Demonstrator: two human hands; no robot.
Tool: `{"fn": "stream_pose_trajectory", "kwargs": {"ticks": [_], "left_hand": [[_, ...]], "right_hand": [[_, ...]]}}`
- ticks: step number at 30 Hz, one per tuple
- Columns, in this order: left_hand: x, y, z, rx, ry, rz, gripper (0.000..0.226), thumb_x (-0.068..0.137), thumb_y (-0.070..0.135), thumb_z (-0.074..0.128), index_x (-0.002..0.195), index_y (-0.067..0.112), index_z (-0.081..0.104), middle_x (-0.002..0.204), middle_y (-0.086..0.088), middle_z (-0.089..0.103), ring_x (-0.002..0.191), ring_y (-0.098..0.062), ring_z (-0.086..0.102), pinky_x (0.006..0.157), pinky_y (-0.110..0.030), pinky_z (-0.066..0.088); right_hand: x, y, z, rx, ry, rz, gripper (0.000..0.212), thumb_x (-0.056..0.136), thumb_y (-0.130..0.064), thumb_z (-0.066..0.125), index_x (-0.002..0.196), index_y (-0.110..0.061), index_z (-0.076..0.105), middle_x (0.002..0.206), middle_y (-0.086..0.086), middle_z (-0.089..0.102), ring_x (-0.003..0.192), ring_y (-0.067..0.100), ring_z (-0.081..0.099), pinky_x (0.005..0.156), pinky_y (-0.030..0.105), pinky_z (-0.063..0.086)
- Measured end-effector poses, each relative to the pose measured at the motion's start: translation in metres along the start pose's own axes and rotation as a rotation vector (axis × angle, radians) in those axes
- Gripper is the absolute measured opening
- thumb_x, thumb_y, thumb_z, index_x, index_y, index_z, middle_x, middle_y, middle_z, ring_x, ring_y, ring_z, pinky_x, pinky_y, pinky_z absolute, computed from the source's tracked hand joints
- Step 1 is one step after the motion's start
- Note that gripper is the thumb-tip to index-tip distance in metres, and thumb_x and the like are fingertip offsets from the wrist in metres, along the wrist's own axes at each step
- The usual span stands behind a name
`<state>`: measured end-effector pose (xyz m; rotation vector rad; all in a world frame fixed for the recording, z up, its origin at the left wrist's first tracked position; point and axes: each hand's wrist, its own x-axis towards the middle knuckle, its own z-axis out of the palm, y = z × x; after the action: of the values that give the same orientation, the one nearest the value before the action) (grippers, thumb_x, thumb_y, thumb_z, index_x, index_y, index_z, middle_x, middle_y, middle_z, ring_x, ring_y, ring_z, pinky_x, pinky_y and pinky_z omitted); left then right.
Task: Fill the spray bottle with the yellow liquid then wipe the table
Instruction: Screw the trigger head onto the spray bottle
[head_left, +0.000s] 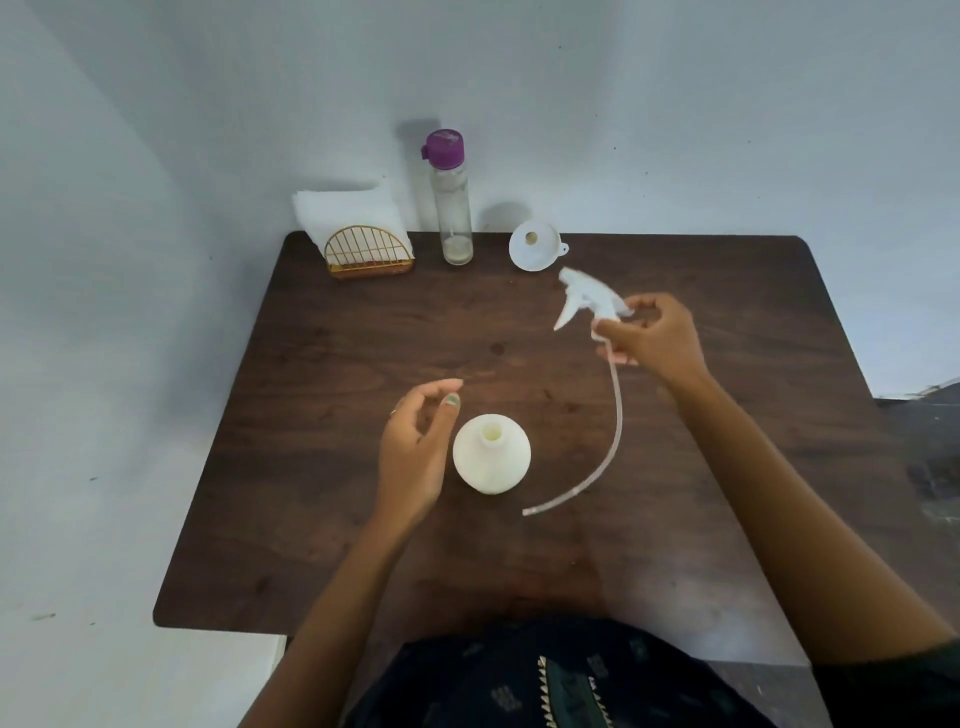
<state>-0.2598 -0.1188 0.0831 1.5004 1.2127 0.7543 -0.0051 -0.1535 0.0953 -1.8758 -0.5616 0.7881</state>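
A pale yellow-white spray bottle (491, 460) stands upright near the middle of the dark wooden table (322, 364), its neck uncapped. My left hand (415, 447) hovers just left of it, fingers apart, holding nothing. My right hand (652, 335) holds the white spray head (584, 299) above the table to the right; its long clear dip tube (615, 436) curves down toward the table beside the bottle. A tall clear bottle with a purple cap (451, 200) stands at the back edge, with only a little pale liquid at its bottom.
A white funnel (535, 251) lies at the back, right of the clear bottle. A gold wire holder with white napkins (363, 236) sits at the back left corner. White walls close off the back and left.
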Motion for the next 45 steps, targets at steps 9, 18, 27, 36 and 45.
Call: {"fn": "stream_pose_trajectory", "kwargs": {"ticks": [9, 18, 27, 36, 45], "left_hand": [[0.016, 0.058, -0.006, 0.258, -0.789, -0.291, 0.035, 0.089, 0.041, 0.059, 0.1, 0.011, 0.074, 0.093, -0.001, 0.076, 0.07, -0.008, 0.065, 0.055, -0.017, 0.037], [0.027, 0.041, -0.008, 0.109, -0.752, -0.17, 0.016, 0.082, 0.01, 0.071, 0.097, 0.005, 0.073, 0.09, -0.008, 0.074, 0.073, -0.001, 0.067, 0.064, -0.011, 0.048], [0.046, 0.015, 0.003, 0.108, -0.549, 0.062, 0.014, 0.079, 0.014, 0.074, 0.093, 0.015, 0.075, 0.093, 0.005, 0.075, 0.089, -0.004, 0.069, 0.081, -0.017, 0.051], [0.037, -0.007, 0.01, 0.028, -0.48, 0.121, 0.013, 0.074, 0.019, 0.078, 0.086, 0.02, 0.075, 0.091, 0.004, 0.076, 0.091, -0.011, 0.071, 0.096, -0.043, 0.05], [0.03, -0.028, 0.015, 0.049, -0.363, 0.158, 0.014, 0.078, 0.017, 0.076, 0.09, 0.023, 0.075, 0.099, 0.01, 0.073, 0.098, 0.001, 0.064, 0.095, -0.033, 0.049]], "right_hand": [[-0.011, -0.104, 0.015, 0.034, 0.032, -0.401, 0.045, 0.067, -0.024, 0.076, 0.105, -0.014, 0.055, 0.064, 0.003, 0.065, 0.061, 0.018, 0.07, 0.075, 0.042, 0.058], [-0.034, -0.139, 0.033, 0.052, -0.035, -0.568, 0.048, 0.068, -0.027, 0.076, 0.108, -0.014, 0.053, 0.069, 0.01, 0.062, 0.065, 0.029, 0.068, 0.069, 0.045, 0.058], [-0.06, -0.162, 0.051, 0.053, -0.095, -0.739, 0.051, 0.072, -0.022, 0.077, 0.11, -0.015, 0.044, 0.068, 0.002, 0.058, 0.061, 0.021, 0.066, 0.062, 0.031, 0.056], [-0.078, -0.154, 0.069, 0.03, -0.199, -0.704, 0.054, 0.071, -0.023, 0.078, 0.115, -0.015, 0.047, 0.078, 0.005, 0.064, 0.058, 0.016, 0.064, 0.061, 0.032, 0.056], [-0.08, -0.144, 0.084, 0.007, -0.221, -0.625, 0.05, 0.07, -0.022, 0.078, 0.113, -0.02, 0.051, 0.084, 0.005, 0.063, 0.059, 0.01, 0.062, 0.069, 0.036, 0.056]]}}
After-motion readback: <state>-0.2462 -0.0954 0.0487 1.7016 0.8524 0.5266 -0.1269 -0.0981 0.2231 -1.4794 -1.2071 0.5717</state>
